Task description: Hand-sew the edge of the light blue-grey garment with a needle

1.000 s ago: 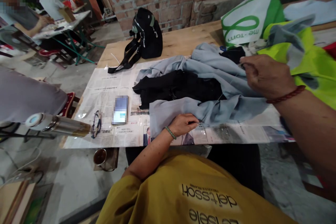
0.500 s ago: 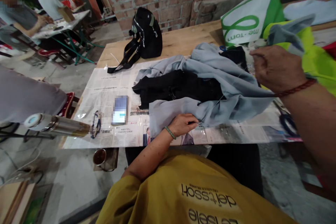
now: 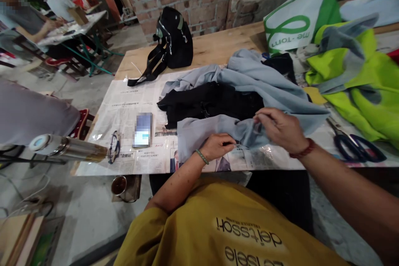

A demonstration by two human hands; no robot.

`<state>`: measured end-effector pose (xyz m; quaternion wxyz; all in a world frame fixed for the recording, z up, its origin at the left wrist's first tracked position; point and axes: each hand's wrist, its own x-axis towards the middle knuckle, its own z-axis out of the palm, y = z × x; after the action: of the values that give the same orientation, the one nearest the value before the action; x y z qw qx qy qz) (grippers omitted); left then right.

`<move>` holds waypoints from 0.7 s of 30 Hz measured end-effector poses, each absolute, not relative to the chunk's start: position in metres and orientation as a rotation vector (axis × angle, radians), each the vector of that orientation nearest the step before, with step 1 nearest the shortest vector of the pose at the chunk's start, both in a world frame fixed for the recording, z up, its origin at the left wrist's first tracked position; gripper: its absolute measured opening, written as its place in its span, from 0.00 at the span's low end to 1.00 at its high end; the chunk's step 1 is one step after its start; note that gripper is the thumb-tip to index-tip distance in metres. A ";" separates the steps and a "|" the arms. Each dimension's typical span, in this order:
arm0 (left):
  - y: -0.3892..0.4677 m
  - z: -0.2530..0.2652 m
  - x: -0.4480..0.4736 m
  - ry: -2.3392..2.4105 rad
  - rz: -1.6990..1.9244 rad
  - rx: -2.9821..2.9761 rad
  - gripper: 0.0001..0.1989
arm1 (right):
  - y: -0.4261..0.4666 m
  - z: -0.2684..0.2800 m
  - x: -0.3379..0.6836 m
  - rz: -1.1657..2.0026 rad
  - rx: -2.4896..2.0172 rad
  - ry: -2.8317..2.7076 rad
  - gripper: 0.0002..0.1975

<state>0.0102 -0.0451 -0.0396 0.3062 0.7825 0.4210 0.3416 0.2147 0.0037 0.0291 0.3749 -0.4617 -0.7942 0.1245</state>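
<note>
A light grey garment (image 3: 277,87) lies crumpled across the newspaper, with a black piece of cloth (image 3: 199,102) spread in its middle. At the garment's near edge my left hand (image 3: 218,145) pinches the grey fabric between thumb and fingers. To the right, my right hand (image 3: 279,126) is held just over the same fabric, thumb and fingertips pressed together. Whatever is between those fingertips is too small to make out. Scissors with dark blue handles (image 3: 358,147) lie to the right of my right hand.
Newspaper (image 3: 106,112) covers the table. A phone (image 3: 142,131), glasses (image 3: 114,147) and a steel flask (image 3: 68,147) are on the left. A black bag (image 3: 176,39), a green-white bag (image 3: 299,20) and yellow-green clothing (image 3: 368,87) lie beyond. A cup (image 3: 119,185) stands below the table edge.
My right hand has come down and left from its raised place at the right to the grey fabric, uncovering the scissors. My left hand has stayed at the fabric's edge.
</note>
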 end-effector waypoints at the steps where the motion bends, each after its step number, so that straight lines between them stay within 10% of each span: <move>1: -0.045 -0.040 0.010 1.113 0.913 2.064 0.06 | -0.003 0.018 0.212 0.400 -1.196 -2.009 0.08; 21: -0.050 -0.048 0.005 1.123 1.029 2.470 0.11 | -0.005 -0.053 0.225 0.846 -1.293 -1.333 0.09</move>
<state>0.0048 -0.0501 -0.0480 0.1195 0.8451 0.3841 0.3522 0.2253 -0.0054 -0.0532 0.5232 -0.5399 -0.5566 0.3535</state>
